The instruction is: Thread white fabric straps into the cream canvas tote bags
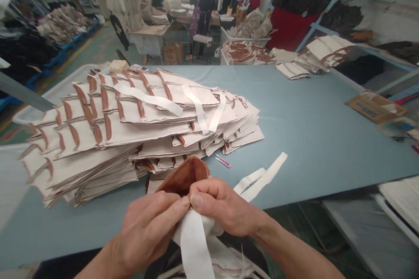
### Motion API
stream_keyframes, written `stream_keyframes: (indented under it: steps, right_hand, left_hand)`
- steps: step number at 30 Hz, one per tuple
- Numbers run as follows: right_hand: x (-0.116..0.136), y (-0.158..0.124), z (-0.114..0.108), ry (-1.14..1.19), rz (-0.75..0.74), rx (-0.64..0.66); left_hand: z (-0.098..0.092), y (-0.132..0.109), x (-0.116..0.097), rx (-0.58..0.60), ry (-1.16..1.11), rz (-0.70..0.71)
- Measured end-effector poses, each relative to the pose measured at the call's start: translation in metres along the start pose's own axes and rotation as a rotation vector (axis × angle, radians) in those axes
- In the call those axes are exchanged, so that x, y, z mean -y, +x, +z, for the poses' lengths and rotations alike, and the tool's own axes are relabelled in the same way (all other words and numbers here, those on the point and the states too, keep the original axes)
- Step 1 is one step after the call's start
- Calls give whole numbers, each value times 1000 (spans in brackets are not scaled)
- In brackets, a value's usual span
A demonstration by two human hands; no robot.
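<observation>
Both of my hands meet at the near edge of the table, pinching the rim of a cream fabric piece with a brown lining (185,174). My left hand (150,222) grips the rim from the left, fingers pressed together. My right hand (222,205) pinches it close beside the left thumb, fingers curled. A white strip (195,244) hangs down from the pinched spot. Exactly what lies between the fingertips is hidden. Pink-handled thread snips (223,161) lie on the table just beyond, and loose white strips (262,178) lie to the right of my right hand.
A large heap of cream pieces with brown edging (147,117) covers the table's left side, with white strips (198,109) on top. More pieces (293,69) lie at the far right. A cardboard box (375,107) sits by the right edge. A person (201,4) stands in the background.
</observation>
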State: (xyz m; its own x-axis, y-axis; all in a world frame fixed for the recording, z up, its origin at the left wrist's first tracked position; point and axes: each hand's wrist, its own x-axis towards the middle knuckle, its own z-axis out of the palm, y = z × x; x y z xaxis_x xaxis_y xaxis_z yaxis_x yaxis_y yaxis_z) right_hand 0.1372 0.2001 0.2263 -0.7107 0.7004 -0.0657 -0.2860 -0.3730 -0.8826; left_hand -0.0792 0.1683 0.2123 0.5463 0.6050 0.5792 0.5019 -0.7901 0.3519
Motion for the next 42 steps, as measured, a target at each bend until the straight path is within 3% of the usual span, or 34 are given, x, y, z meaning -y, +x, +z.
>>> stream_keyframes:
  steps: [3, 7, 11, 17, 23, 30, 35, 38, 42]
  right_hand:
    - [19, -5, -4, -325, -166, 42]
    - [32, -11, -10, -654, -371, 72]
    - [37, -12, -13, -829, -477, 100]
    - [44, -14, -17, -1085, -556, 131]
    - [36, -15, -19, -1404, -779, -17]
    - [21, -12, -26, -1335, -773, -60]
    - [18, -7, -24, -1067, -796, -36]
    - [16, -2, -22, -951, -839, -53]
    - [16, 3, -25, -903, -816, -33]
  left_hand:
    - [-11, 7, -1, -25, -53, -90]
    - [-22, 22, -5, 57, -211, -210]
    - [-28, 47, -10, 180, -409, -269]
    - [-28, 66, -14, 320, -390, -241]
    - [-16, 62, -10, 369, -487, -344]
    - [-5, 64, -4, 476, -785, -501]
    - [-4, 56, -6, 545, -971, -549]
    - [-9, 51, -9, 537, -806, -515]
    - [-18, 50, -10, 462, -474, -356]
